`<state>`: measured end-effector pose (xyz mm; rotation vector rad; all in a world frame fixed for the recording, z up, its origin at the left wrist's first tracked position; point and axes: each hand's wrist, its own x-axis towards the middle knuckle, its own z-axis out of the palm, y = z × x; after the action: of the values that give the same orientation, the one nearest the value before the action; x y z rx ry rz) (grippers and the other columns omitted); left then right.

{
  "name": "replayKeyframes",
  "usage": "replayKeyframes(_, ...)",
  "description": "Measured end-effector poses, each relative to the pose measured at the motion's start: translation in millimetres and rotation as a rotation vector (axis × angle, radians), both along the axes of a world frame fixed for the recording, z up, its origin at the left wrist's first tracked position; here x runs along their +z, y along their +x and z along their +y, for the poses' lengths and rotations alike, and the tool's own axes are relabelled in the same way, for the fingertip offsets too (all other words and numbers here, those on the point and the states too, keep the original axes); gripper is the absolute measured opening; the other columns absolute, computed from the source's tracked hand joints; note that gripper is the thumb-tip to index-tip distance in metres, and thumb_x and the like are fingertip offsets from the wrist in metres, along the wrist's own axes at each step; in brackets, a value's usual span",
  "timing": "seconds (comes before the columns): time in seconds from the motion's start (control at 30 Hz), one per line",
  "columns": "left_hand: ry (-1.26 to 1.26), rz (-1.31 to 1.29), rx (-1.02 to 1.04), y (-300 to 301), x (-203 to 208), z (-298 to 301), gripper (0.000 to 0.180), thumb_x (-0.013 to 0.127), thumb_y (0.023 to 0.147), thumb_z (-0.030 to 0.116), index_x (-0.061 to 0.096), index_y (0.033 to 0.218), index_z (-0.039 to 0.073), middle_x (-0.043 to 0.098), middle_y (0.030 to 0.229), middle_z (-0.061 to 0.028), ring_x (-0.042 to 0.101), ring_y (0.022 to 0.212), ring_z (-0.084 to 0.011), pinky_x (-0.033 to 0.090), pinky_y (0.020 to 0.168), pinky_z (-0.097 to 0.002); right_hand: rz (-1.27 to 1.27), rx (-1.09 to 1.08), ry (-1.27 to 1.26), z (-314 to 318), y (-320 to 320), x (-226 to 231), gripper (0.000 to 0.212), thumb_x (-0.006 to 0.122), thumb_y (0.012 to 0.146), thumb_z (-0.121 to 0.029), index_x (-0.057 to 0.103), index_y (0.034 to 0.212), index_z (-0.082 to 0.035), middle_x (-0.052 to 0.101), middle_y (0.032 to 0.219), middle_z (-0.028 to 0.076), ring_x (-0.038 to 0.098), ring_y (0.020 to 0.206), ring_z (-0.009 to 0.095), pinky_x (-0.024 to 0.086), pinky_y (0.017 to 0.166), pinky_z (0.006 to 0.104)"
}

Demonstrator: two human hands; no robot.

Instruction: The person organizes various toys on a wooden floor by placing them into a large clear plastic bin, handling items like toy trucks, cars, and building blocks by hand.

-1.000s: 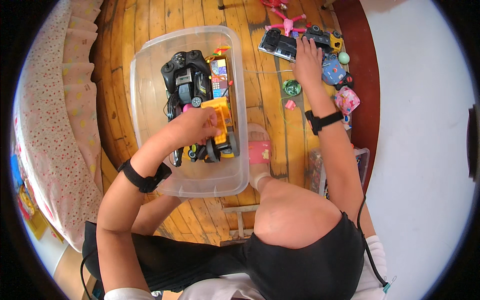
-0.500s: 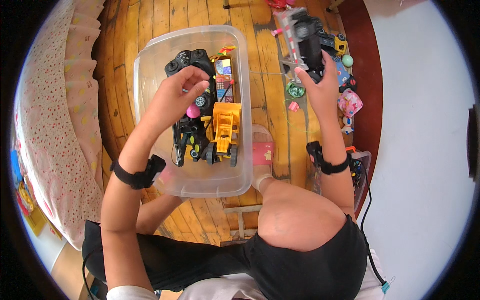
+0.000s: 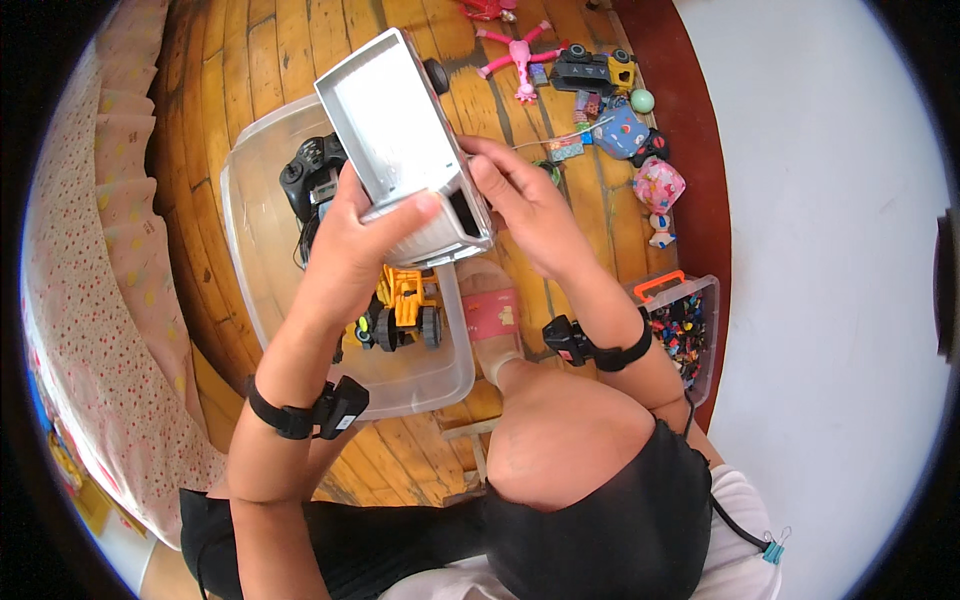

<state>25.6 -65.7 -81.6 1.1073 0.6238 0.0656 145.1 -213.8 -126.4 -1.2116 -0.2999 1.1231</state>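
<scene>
Both hands hold a white toy truck (image 3: 385, 115) with an open, box-like bed, raised over the clear plastic tub (image 3: 245, 290). My left hand (image 3: 360, 235) grips the cab end, its thumb laid across the white roof. On the other side, my right hand (image 3: 525, 205) has its fingers against the truck's side near the cab. Below the truck, a yellow toy loader (image 3: 408, 290) with black wheels sits in the tub. A black game controller (image 3: 308, 170) lies further back in it. The truck and my left hand hide other toys in the tub.
Along the right lie a pink long-limbed toy (image 3: 521, 58), a black and yellow toy truck (image 3: 590, 72), a pale green ball (image 3: 642, 100), a blue pouch (image 3: 620, 132) and a pink bundle (image 3: 660, 186). An orange-handled box (image 3: 690, 335) holds small pieces. A bed cover (image 3: 105, 260) hangs left.
My right hand has brought the toy truck from the right-hand floor to over the tub, turning its white bed upward. My left hand, empty before, now holds it too.
</scene>
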Motion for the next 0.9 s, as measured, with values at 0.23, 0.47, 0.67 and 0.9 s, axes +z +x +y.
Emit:
replayKeyframes(0.23,0.238,-0.017,-0.209,16.7,-23.3,-39.4,0.074,0.066,0.098,0.029,0.023,0.147,-0.005,0.05,0.135,-0.02,0.051,0.128,-0.025,0.043,0.107,-0.0367,-0.517,0.103,-0.027,-40.4,5.3,-12.3,0.084,0.08,0.085,-0.027,0.033,0.149,0.0,0.056,0.135,0.012,0.054,0.124,0.019,0.043,0.104,0.0326)
replayKeyframes(0.47,0.392,-0.019,-0.198,24.8,-15.3,-26.2,0.056,0.059,0.102,0.026,0.038,0.148,0.001,0.047,0.146,-0.0158,0.042,0.139,-0.0251,0.035,0.114,-0.0378,-0.338,-0.026,-0.554,-58.0,30.8,-130.6,0.088,0.083,0.075,-0.05,0.049,0.139,0.001,0.064,0.127,0.017,0.06,0.118,0.025,0.044,0.102,0.0362)
replayKeyframes(0.67,0.348,-0.011,-0.136,28.7,-16.4,4.9,0.035,0.056,0.104,0.022,0.055,0.132,0.002,0.06,0.131,-0.0063,0.051,0.129,-0.0168,0.036,0.11,-0.0314,-0.343,-0.021,-0.469,-45.5,26.1,-172.6,0.084,0.08,0.076,-0.053,0.052,0.136,-0.001,0.066,0.125,0.014,0.062,0.116,0.026,0.044,0.101,0.0359)
replayKeyframes(0.9,0.37,-0.038,-0.081,33.3,-22.1,20.3,0.032,0.055,0.103,0.018,0.057,0.131,0.002,0.061,0.129,-0.0068,0.053,0.127,-0.0171,0.038,0.108,-0.0317,-0.743,0.147,-0.759,-46.0,26.3,-143.1,0.07,0.077,0.082,-0.052,0.058,0.126,0.0,0.069,0.114,0.019,0.067,0.101,0.034,0.052,0.087,0.043)
